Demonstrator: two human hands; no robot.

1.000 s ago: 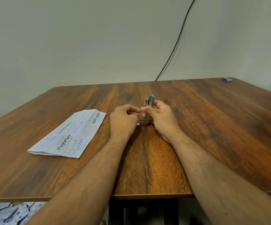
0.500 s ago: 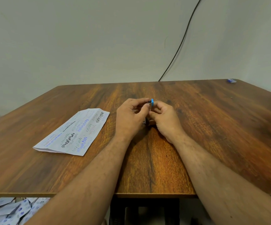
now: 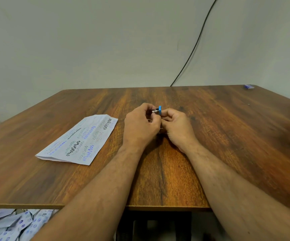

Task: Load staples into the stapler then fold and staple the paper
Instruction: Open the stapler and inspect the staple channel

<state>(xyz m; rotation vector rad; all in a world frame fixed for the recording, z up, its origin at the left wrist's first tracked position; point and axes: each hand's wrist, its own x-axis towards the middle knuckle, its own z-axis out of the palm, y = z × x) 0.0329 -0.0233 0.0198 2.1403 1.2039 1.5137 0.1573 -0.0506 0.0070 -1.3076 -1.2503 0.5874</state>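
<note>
A small blue and metal stapler point(image 3: 158, 110) stands between my two hands at the middle of the wooden table point(image 3: 227, 136). Only its blue top end and a bit of metal show; the rest is hidden behind my fingers. My left hand point(image 3: 140, 126) pinches the metal part near the top with curled fingers. My right hand point(image 3: 177, 127) grips the stapler from the right side. A folded sheet of paper point(image 3: 81, 140) with scribbled blue and black lines lies flat to the left, apart from both hands.
A small blue box point(image 3: 249, 86) sits at the table's far right corner. A black cable point(image 3: 192, 49) runs down the wall behind the table. Several folded papers point(image 3: 10, 225) lie on the floor at lower left, below the table's front edge.
My left hand has risen from the stapler's base to its top end, and both hands have closed in around it. The open metal arm seen earlier is now mostly hidden.
</note>
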